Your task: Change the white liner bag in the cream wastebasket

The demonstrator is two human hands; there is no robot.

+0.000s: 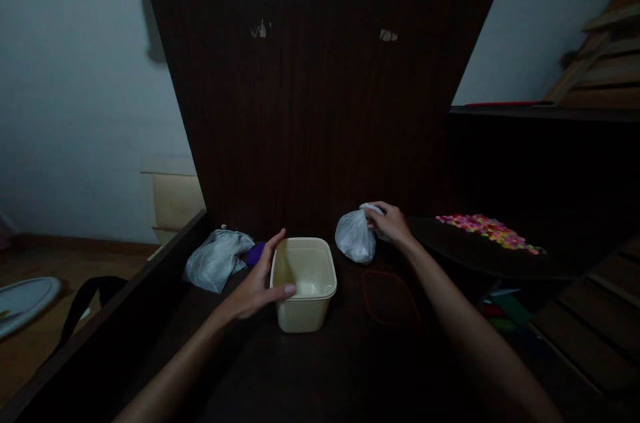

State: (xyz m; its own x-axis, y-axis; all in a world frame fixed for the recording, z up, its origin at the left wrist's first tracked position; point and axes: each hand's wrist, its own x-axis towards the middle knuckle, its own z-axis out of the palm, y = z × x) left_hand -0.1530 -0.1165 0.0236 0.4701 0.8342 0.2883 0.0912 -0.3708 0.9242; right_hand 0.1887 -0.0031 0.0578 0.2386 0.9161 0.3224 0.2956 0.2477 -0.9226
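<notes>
My left hand point(257, 286) is closed around the left side of a cream plastic container point(305, 313), its thumb over the front rim and its fingers along the far left edge. The container stands upright and lidless on the dark wooden surface; its inside looks bare. To its right, my right hand point(390, 223) pinches the gathered top of a white plastic bag point(355, 236). The bag bulges with contents I cannot make out. Whether its bottom touches the surface is not plain. A reddish-rimmed flat lid point(390, 298) lies below my right hand.
Another crumpled white plastic bag point(217, 260) lies at the left, beside a purple item point(255, 253). A tall dark wooden panel point(320, 110) rises behind. Small colourful pieces point(490, 233) are spread on a shelf at the right. A raised wooden edge point(150, 283) bounds the left.
</notes>
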